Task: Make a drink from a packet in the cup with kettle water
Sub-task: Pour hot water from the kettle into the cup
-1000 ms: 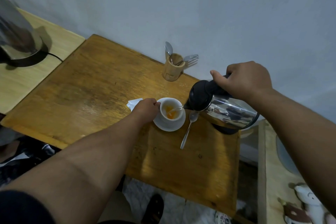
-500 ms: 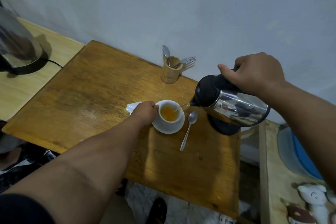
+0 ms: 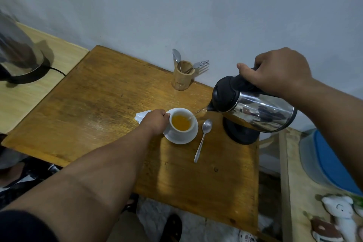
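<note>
Right of centre frame, the right hand [image 3: 279, 72] is wrapped tight round the handle of the kettle [image 3: 255, 108], tipped so its long axis runs lower-left, spout at the cup [image 3: 181, 123]. So it's mid-pour, orange drink maybe two-thirds up. Left hand [image 3: 155, 123] has its grip closed on the cup's side, on the saucer [image 3: 180, 137], mid-desk [image 3: 98, 104]. Next I reckon: level the kettle, then stir with the spoon [image 3: 203, 137].

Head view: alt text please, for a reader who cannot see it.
The right hand tilts a steel kettle, pouring water into a white cup of orange drink on a saucer. The left hand steadies the cup; a spoon lies beside it.
</note>
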